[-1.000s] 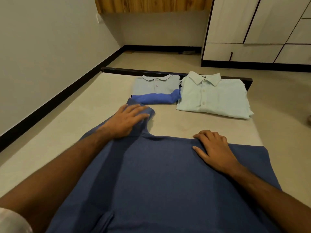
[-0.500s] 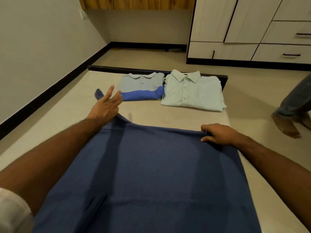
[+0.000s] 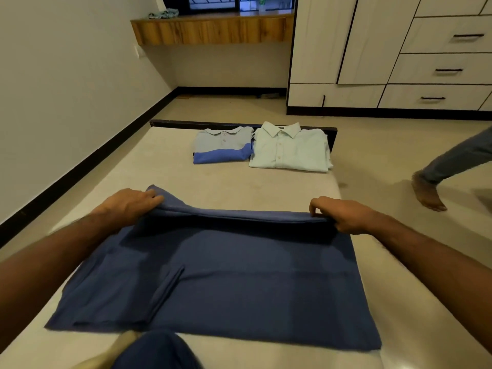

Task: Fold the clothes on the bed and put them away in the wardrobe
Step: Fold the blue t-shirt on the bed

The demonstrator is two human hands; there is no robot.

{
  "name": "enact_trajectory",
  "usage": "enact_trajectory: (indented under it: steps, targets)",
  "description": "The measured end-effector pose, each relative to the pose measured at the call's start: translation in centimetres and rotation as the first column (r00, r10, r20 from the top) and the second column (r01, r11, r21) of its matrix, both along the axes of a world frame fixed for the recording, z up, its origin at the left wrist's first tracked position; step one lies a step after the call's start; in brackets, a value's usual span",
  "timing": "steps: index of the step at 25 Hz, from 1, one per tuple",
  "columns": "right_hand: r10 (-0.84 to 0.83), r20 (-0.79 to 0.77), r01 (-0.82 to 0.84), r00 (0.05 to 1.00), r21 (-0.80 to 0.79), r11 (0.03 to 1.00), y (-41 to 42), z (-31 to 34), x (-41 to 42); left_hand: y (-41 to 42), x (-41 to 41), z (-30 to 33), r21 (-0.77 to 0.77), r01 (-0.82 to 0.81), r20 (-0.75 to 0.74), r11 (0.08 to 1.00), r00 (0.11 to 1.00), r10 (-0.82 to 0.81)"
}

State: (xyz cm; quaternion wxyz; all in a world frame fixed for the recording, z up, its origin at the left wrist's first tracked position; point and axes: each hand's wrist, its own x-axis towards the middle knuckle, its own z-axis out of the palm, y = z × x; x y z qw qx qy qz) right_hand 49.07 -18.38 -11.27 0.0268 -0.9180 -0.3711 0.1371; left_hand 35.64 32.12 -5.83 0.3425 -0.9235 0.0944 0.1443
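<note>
On the left, our left hand point(image 3: 127, 206) grips the far left corner of the dark blue shirt point(image 3: 218, 283), with the fingers curled over the raised edge. The shirt lies on the bed point(image 3: 170, 171), right in front of us, and takes up most of the near part. Its far edge is lifted a little off the bed and runs straight across from one hand to the other. The near edge lies flat, close to our knee point(image 3: 157, 350). So the long way of the shirt goes side to side, left to right. We cannot tell where its collar is, so we cannot say which end is the top.

Farther up the bed, well apart from the blue shirt, lie two shirts that look already folded. The grey and blue polo shirt point(image 3: 223, 146) is on the left. The pale green shirt point(image 3: 290, 150) lies just beside it on the right. Both have their collars pointing away from us, toward the foot of the bed.

On the right, our right hand point(image 3: 343, 215) pinches the far right corner of the blue shirt, with the fingers curled tight.

We think two shirts are done and this third one is partly folded. We guess the lifted edge will come toward us next. After that, all three still need to go in the wardrobe point(image 3: 372, 49), whose doors look closed. Someone's bare foot point(image 3: 426, 193) is on the floor at the far right
</note>
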Motion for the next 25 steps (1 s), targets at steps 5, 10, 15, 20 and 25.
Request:
enact_trajectory:
  steps: [5, 10, 15, 20, 25]
  targets:
    - [0.003, -0.088, -0.010, 0.996, -0.086, 0.996, -0.9, -2.6, -4.9, 0.1, -5.1, -2.1, -0.059, 0.001, -0.144, 0.998, 0.990, -0.010]
    - [0.032, 0.078, -0.026, 0.996, -0.074, 0.997, -0.5, -4.9, -7.7, -0.7, -6.8, -3.1, -0.244, -0.096, -0.212, 0.965, 0.976, 0.043]
    - [-0.018, 0.127, 0.038, 0.992, -0.154, 0.987, -0.9, -5.9, -9.0, -1.2, -7.3, -4.2, -0.406, -0.282, -0.355, 0.869, 0.925, 0.134]
    - [-0.073, 0.005, 0.073, 0.997, -0.156, 0.985, 1.3, -4.8, -8.7, -0.4, -8.7, -5.5, -0.433, -0.294, -0.320, 0.852, 0.934, 0.160]
    - [-0.067, -0.010, 0.067, 0.998, -0.030, 0.997, 3.7, -5.8, -8.9, 1.1, -10.2, -6.2, -0.584, -0.179, -0.020, 0.792, 0.978, 0.207]
